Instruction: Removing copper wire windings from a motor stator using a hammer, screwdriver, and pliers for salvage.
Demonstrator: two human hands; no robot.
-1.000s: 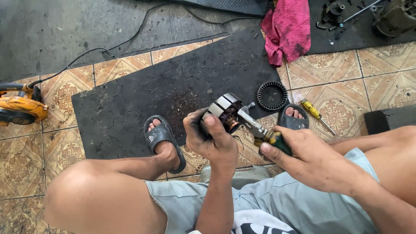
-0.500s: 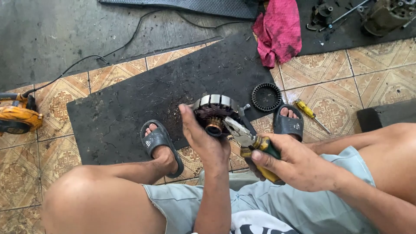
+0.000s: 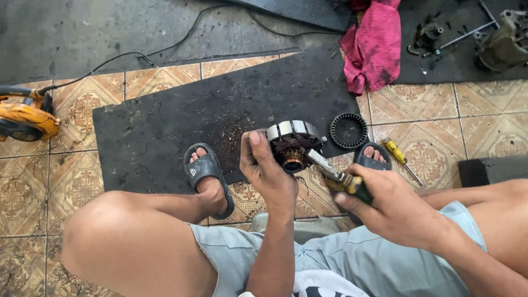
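Left hand (image 3: pixel 269 170) closed around the round metal rotor with dark copper windings and segmented steel poles (image 3: pixel 291 144), thumb up its left side. Since a second ago the rotor has been turned: its copper-ringed end now faces the camera, so the shaft end is exposed to the tool. Right hand (image 3: pixel 393 206) gripped shut on yellow-and-green-handled pliers (image 3: pixel 335 176), nose touching the rotor's near-right edge.

Rotor held between the knees, above the black rubber mat (image 3: pixel 181 121). Black ribbed fan ring (image 3: pixel 348 131) just right of it; yellow-handled screwdriver (image 3: pixel 400 159) further right. Pink rag (image 3: pixel 377 47) far right; orange power tool (image 3: pixel 25 118) far left.
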